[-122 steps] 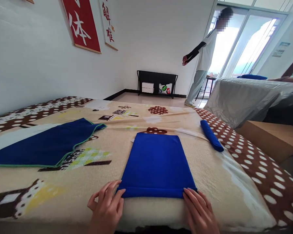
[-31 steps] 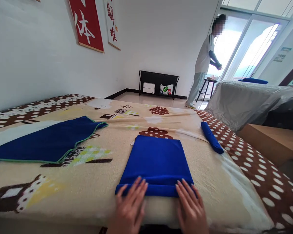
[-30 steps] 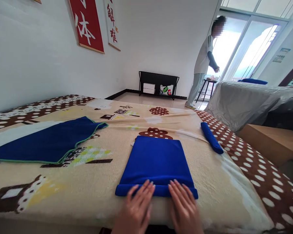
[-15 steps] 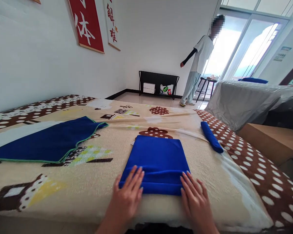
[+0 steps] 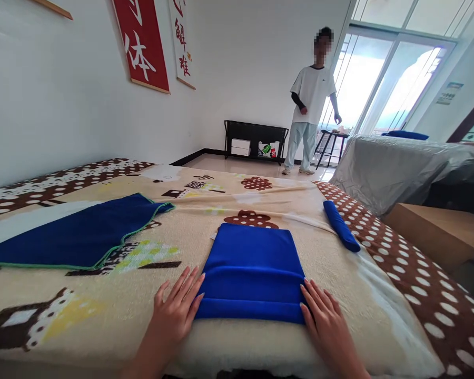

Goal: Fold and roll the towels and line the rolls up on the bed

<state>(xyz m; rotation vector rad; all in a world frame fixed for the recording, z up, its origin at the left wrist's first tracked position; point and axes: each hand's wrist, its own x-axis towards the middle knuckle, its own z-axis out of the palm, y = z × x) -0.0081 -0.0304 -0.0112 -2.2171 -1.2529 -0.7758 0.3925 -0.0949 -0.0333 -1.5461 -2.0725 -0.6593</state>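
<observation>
Patterned blanket (image 5: 114,316): central blue cloth (image 5: 253,252), near edge folded, far part flat; left hand (image 5: 176,305), right hand (image 5: 327,313) alongside (fingers extended, unclenched).

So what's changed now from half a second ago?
The left hand moved outward to the folded blue cloth's left edge; the right hand shifted slightly outward to its right edge. A ripple now crosses the cloth farther from its near edge. The standing person turned toward the camera. The green-edged navy cloth and blue roll stayed put.

person (image 5: 311,100) btwn blk rack (image 5: 256,131) & stool (image 5: 335,135); sm. item (image 5: 342,129) atop unclear
</observation>
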